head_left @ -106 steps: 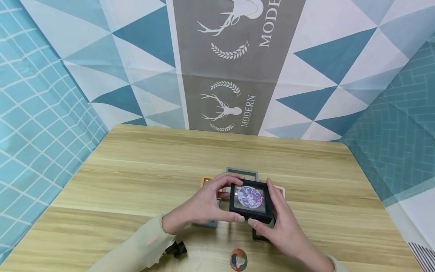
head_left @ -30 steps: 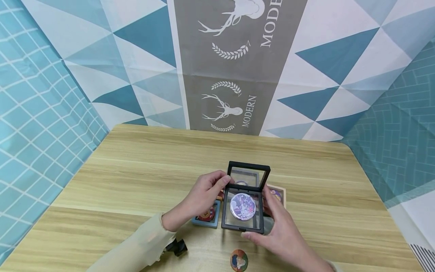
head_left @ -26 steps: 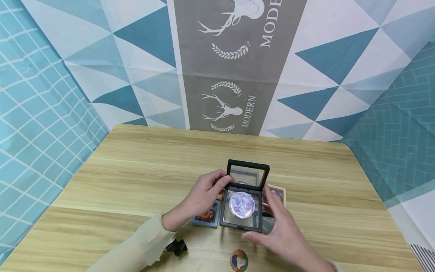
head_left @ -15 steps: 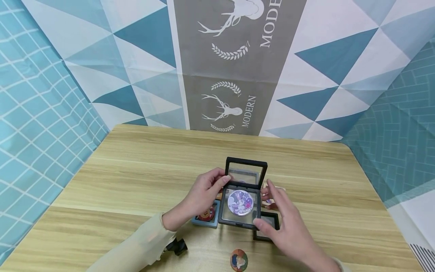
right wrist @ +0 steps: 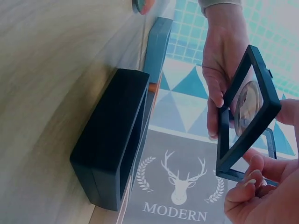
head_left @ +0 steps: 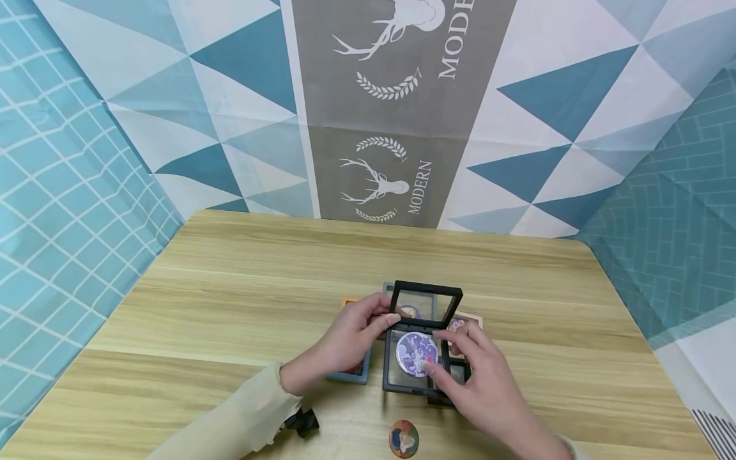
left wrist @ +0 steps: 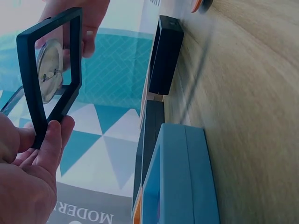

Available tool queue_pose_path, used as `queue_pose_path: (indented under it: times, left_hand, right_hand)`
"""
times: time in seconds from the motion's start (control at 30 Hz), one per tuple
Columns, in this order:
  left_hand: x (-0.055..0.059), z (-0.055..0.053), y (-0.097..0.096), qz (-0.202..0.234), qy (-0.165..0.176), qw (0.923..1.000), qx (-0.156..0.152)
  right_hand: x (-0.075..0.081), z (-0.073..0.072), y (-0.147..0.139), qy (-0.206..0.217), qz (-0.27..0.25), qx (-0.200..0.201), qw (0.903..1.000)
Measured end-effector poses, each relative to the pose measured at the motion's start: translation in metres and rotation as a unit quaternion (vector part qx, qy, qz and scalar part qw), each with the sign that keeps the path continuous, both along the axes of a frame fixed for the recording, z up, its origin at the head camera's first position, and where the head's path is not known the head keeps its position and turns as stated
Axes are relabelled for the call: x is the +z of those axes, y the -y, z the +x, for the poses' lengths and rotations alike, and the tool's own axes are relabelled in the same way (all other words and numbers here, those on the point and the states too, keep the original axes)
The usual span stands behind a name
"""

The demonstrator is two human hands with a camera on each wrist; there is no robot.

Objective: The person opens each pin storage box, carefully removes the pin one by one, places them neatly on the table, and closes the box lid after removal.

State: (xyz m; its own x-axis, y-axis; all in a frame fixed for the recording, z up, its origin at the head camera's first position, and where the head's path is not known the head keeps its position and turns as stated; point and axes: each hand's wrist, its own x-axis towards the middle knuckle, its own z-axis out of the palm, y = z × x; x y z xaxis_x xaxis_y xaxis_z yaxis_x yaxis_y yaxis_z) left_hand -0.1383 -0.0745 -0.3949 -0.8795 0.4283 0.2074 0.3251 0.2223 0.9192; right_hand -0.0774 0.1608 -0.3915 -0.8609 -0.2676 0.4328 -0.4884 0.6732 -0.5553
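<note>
Patterned cloth point(head_left: 247, 83) in blue, white and grey hung behind and beside a wood-grain table point(head_left: 259, 300). Above the table, the left hand point(head_left: 351, 335) pinched a black display case point(head_left: 402, 388) at its left side, near the hinge, with the hinged lid point(head_left: 428, 287) raised. A round purple badge point(head_left: 414, 353) lay within the lower half of the case. Thumb and forefinger of the right hand point(head_left: 485, 377) had moved from the case's lower right corner to the badge, pinching its right edge. Contact had therefore passed from the case to its insert; it was judged that the badge's position could now be adjusted, while the left hand alone appeared to steady the case. Whether the badge had lifted off the transparent pane could not be told. The lid remained raised, so access from the front was unobstructed. Below the held case, a smaller black case point(right wrist: 110, 135) rested on the table, with a blue case point(head_left: 358, 378), an orange frame point(head_left: 348, 300), a grey frame point(head_left: 389, 287) and a beige frame point(head_left: 475, 318) nearby. An orange-and-green disc point(head_left: 404, 439) lay nearer the person.
</note>
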Motion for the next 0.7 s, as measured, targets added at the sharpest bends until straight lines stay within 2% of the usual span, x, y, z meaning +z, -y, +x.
queue_pose_path:
  times: [0.13,0.27,0.57,0.7]
  left_hand:
    - [-0.0008,0.0008,-0.0005,-0.002,0.002,1.0,-0.009]
    - [-0.0021,0.0008,-0.0005,-0.005,0.003,0.9999,-0.01]
    - [-0.002,0.0002,-0.0005,-0.009,0.004,0.9999,-0.001]
    - [-0.0019,-0.0009,0.0003,-0.005,-0.001,1.0,0.008]
  right_hand:
    - [-0.0015,0.0002,0.0005,0.002,0.024,-0.005,0.9997]
    - [-0.0028,-0.0008,0.0002,-0.007,0.015,0.003,0.9999]
    - [0.0005,-0.0013,-0.0007,0.018,-0.071,0.019,0.9971]
    - [0.0033,-0.0006,-0.0007,0.059,-0.109,0.028,0.9919]
